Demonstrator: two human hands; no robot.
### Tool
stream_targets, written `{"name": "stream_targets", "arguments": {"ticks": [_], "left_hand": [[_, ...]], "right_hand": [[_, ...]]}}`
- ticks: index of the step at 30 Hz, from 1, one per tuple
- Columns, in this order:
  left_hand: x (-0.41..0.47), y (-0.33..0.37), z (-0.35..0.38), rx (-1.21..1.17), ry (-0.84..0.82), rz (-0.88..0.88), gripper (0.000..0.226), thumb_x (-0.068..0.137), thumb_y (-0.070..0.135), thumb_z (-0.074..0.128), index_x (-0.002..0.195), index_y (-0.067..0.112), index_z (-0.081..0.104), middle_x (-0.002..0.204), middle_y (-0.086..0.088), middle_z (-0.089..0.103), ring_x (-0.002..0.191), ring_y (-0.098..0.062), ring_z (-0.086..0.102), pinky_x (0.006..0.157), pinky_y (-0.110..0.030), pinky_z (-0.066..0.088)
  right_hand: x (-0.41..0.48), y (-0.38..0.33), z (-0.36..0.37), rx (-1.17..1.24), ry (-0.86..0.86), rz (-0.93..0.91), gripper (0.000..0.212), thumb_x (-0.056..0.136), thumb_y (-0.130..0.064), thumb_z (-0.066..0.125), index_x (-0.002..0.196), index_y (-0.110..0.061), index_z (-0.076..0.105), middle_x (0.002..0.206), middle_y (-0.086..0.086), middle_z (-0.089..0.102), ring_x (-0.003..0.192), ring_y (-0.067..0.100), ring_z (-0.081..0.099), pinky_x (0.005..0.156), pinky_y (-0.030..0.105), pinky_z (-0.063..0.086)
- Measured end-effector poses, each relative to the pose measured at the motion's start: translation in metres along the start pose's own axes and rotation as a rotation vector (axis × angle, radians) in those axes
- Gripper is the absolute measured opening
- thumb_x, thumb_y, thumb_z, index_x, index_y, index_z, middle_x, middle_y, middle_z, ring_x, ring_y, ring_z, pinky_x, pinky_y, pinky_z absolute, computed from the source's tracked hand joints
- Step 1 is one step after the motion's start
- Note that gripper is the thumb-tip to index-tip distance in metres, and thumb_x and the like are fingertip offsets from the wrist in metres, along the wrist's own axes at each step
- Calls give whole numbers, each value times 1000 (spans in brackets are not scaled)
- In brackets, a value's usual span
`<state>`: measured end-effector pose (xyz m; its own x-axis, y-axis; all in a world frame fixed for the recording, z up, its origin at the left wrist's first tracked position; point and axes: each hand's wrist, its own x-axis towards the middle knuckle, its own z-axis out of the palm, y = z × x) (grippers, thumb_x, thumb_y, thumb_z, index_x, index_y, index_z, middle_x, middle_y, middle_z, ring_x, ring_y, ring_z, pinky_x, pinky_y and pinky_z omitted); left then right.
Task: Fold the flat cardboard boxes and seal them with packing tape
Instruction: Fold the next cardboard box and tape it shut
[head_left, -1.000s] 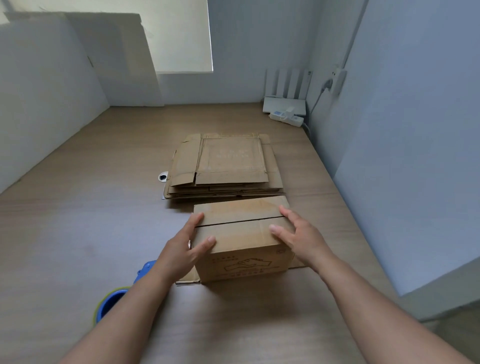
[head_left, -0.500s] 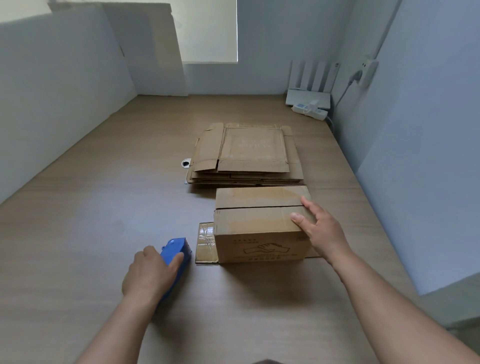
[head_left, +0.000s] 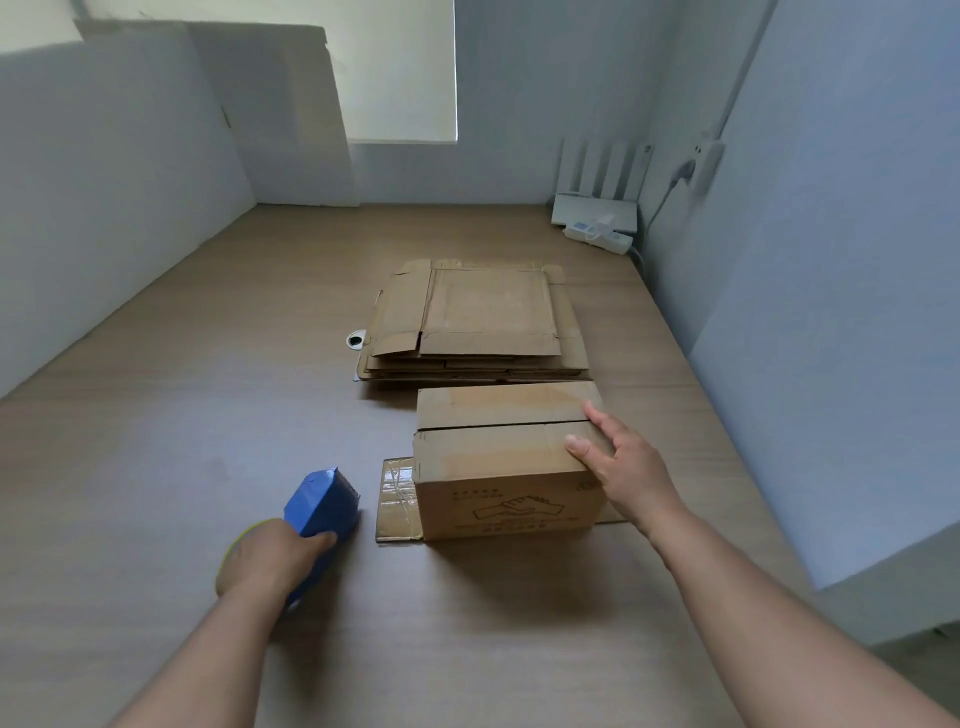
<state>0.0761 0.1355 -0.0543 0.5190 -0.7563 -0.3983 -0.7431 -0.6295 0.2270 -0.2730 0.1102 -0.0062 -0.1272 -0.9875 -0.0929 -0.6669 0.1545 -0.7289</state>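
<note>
Curls left hand (head_left: 265, 564) fingers (head_left: 323, 540) round one blue tape dispenser (head_left: 319, 501), low over the table (head_left: 156, 467). Lays right hand (head_left: 628, 467) fingers (head_left: 597, 415) straight on the right top edge of one folded box (head_left: 498, 457), its two top flaps closed. Shows one taped flap (head_left: 397, 499) lying flat between the two sets of fingers. Shows one stack of flat boxes (head_left: 478, 322) just beyond the right fingertips, perhaps five sheets, and one power strip (head_left: 597, 235) well beyond.
</note>
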Motion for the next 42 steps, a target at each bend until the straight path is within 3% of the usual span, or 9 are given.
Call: {"name": "stream_targets", "arguments": {"ticks": [7, 12, 15, 18, 23, 26, 28, 35, 42], "left_hand": [[-20, 74, -99, -254, 196, 357, 32, 82, 45, 67, 91, 15, 60, 79, -6, 59, 79, -30, 57, 68, -36, 44], [-62, 127, -118, -207, -79, 755, 20, 79, 39, 74, 85, 25, 62, 81, 1, 65, 76, -17, 60, 65, -30, 47], [-67, 140, -102, -100, -301, 852, 19, 79, 33, 75, 86, 33, 58, 85, 8, 64, 77, -9, 60, 65, -22, 48], [-64, 145, -91, -12, -348, 882, 24, 80, 35, 74, 90, 39, 52, 89, 14, 62, 82, -7, 60, 67, -18, 49], [-57, 144, -89, -46, -353, 887, 23, 78, 35, 75, 91, 36, 56, 90, 9, 64, 84, -12, 62, 76, -31, 54], [-54, 146, -88, -28, -367, 898, 23, 78, 36, 74, 90, 37, 55, 89, 11, 63, 82, -10, 61, 68, -21, 51], [-52, 148, -88, -7, -375, 897, 24, 78, 37, 73, 93, 37, 55, 88, 14, 61, 81, -8, 60, 63, -15, 46], [-52, 162, -91, 147, -399, 907, 33, 80, 47, 69, 106, 33, 55, 91, 14, 62, 83, -7, 59, 64, -13, 44], [-52, 180, -95, 177, -419, 895, 25, 78, 52, 68, 87, 34, 53, 91, 8, 64, 84, -11, 61, 72, -24, 52]], "right_hand": [[1, -2, -2, -10, -5, 4, 58, 92, -43, 55, 145, -30, 36, 151, 1, 36, 138, 19, 34, 109, 32, 30], [1, -1, -3, -7, -7, -4, 58, 92, -42, 57, 145, -31, 36, 151, 1, 36, 137, 18, 35, 109, 30, 30], [2, 1, -2, -24, -12, -2, 60, 91, -46, 55, 146, -34, 33, 153, -1, 33, 138, 17, 33, 109, 32, 31], [1, 1, 0, -48, -16, -8, 61, 92, -50, 52, 147, -36, 30, 154, -2, 30, 139, 17, 31, 109, 34, 33], [2, -9, -6, -181, 64, -44, 59, 91, -41, 57, 145, -28, 36, 155, -1, 23, 142, 16, 19, 113, 33, 24], [0, -23, -7, 136, 179, -180, 49, 89, -8, 57, 136, -19, 49, 139, -8, 40, 129, 6, 37, 110, 23, 33], [-1, -31, -8, 425, 79, -166, 48, 87, 2, 53, 129, -21, 54, 127, -6, 53, 116, 4, 51, 102, 21, 44], [2, -32, -4, 587, -24, -140, 19, 86, -9, 67, 91, -27, 70, 92, -6, 70, 90, 3, 64, 78, 16, 51], [3, -35, -3, 628, 57, -155, 17, 91, -13, 61, 75, -19, 64, 67, -14, 62, 69, -1, 56, 66, 12, 45]]}}
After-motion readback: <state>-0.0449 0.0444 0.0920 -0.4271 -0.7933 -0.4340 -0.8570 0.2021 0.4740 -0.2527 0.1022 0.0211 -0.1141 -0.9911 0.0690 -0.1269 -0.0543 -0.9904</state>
